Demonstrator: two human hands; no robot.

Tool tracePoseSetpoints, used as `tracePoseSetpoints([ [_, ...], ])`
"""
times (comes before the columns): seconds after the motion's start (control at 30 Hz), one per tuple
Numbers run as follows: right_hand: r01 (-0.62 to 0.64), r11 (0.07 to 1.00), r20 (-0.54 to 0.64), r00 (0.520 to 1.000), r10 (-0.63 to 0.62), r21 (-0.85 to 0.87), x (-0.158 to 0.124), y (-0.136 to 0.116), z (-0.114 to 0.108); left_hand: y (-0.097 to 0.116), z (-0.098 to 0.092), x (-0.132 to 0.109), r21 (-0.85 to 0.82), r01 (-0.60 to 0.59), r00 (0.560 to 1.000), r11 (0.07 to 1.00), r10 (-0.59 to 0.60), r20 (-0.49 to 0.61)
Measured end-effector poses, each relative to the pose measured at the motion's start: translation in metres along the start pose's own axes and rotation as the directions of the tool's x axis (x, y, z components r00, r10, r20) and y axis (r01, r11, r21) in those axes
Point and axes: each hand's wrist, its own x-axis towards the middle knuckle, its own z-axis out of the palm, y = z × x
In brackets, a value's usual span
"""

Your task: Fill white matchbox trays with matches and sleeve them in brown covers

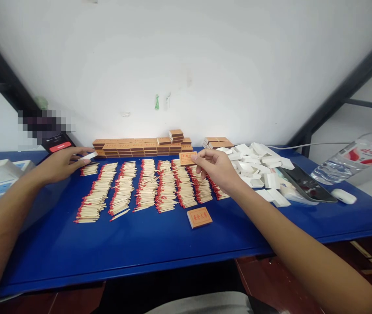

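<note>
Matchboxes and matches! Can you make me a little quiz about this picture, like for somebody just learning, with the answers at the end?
1. What does the right hand hold?
A) a water bottle
B) an orange matchbox
C) a phone

2. True or false: the loose matches have red tips.

3. What colour is the small piece that the left hand pinches?

Key:
1. B
2. True
3. White

dorm-like room: blue desk, metal frame
</note>
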Motion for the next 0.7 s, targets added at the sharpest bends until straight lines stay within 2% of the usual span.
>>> tracePoseSetpoints([
  [0.5, -0.013, 1.000, -0.007, 1.000, 0.013, -0.006, 0.001, 0.003, -0.001, 0.012, 0.007, -0.002, -0.280, -0.055, 0.996, 0.958, 0.071, 0.045],
  [0.7, -0.014, 1.000, -0.014, 1.000, 0.014, -0.008, 0.002, 0.002, -0.003, 0.011, 0.000, -0.004, -0.265, 0.035, 0.999, 0.963, -0.023, 0.047],
])
